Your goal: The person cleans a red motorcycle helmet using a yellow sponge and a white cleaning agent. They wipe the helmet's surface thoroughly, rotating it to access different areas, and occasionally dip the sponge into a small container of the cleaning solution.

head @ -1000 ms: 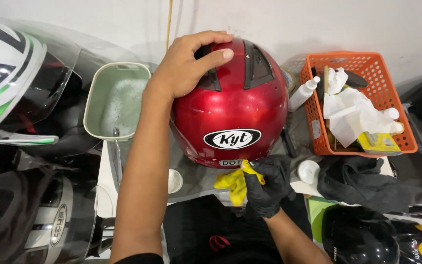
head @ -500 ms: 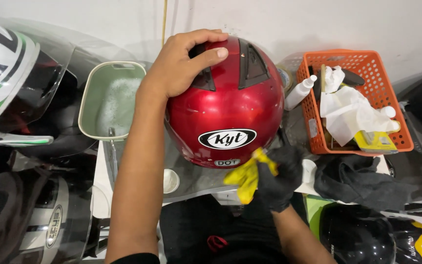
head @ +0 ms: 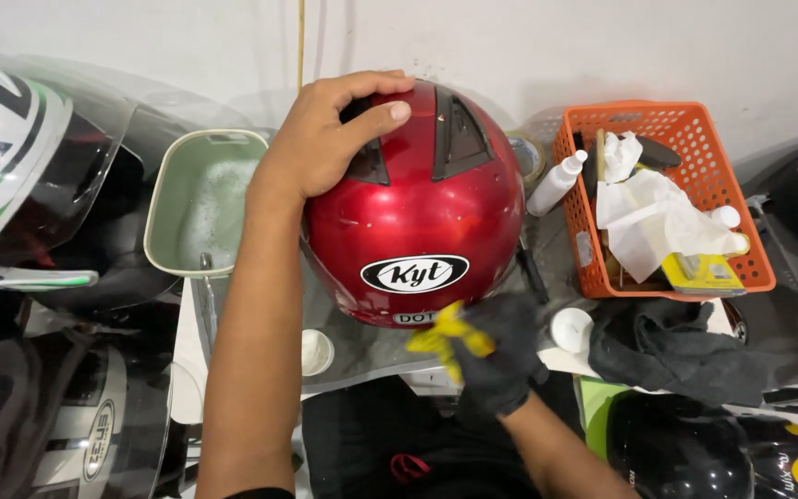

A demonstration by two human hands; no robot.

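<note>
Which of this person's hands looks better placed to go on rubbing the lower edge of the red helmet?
The right hand. It wears a black glove, grips the yellow cloth and sits at the lower rim of the red helmet. The bare left hand is spread over the helmet's top, steadying it.

L hand point(head: 330, 139) bare, palm down, fingers spread & curved over a rounded top; thumb stretched out to the right, tip flat on the surface. L wrist bent slightly, forearm bare, running straight down from the hand to the bottom edge of view, elbow out of sight. R hand point(head: 501, 356) in a black glove, lower & to the right of the L forearm, fingers curled into a closed grip, knuckles up. R forearm bare below the glove cuff, angling down-right out of view. Hands well apart.
</note>
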